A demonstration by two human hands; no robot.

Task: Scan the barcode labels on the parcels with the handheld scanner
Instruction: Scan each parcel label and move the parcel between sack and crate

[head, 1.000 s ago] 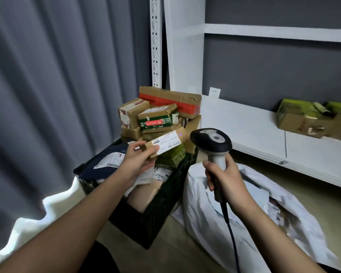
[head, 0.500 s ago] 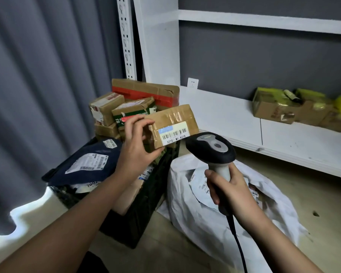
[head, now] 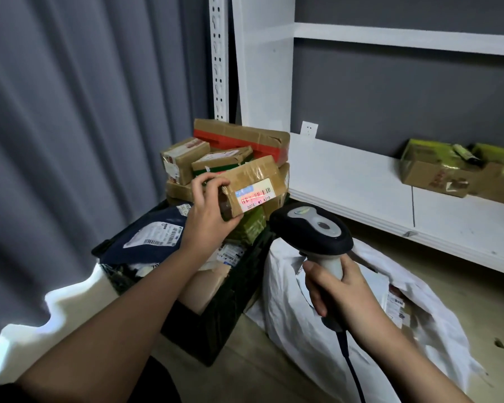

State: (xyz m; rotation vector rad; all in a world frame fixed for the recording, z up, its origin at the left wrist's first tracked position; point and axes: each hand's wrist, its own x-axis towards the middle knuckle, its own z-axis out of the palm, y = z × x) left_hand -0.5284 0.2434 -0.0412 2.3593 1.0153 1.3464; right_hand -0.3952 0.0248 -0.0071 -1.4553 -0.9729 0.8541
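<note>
A small brown parcel (head: 252, 186) is held up at the centre of the frame by the left hand (head: 208, 213), whose fingers are curled over its top edge and whose thumb is set under its near end. Its white barcode label (head: 255, 197) is turned toward the camera, and a red scan line is seen across the bars. The scanner (head: 310, 229) is gripped by its pale handle in the right hand (head: 336, 289), lower right of centre, with the dark head pointed up and left at the label; it is close to the parcel but not touching it. A black cable (head: 351, 370) is seen running down from the handle to the bottom edge. Behind and below the held parcel, more brown boxes (head: 216, 158) are stacked on a black crate (head: 216, 324), in which a dark blue mailer (head: 152, 237) with a white label lies at the left. A white sack (head: 317, 338) holding labelled packets lies on the floor just right of the crate. A white shelf (head: 361, 181) is seen at the right, with yellow-green taped boxes (head: 448, 170) on it at the far right edge. A grey curtain (head: 70, 126) fills the left of the frame.
</note>
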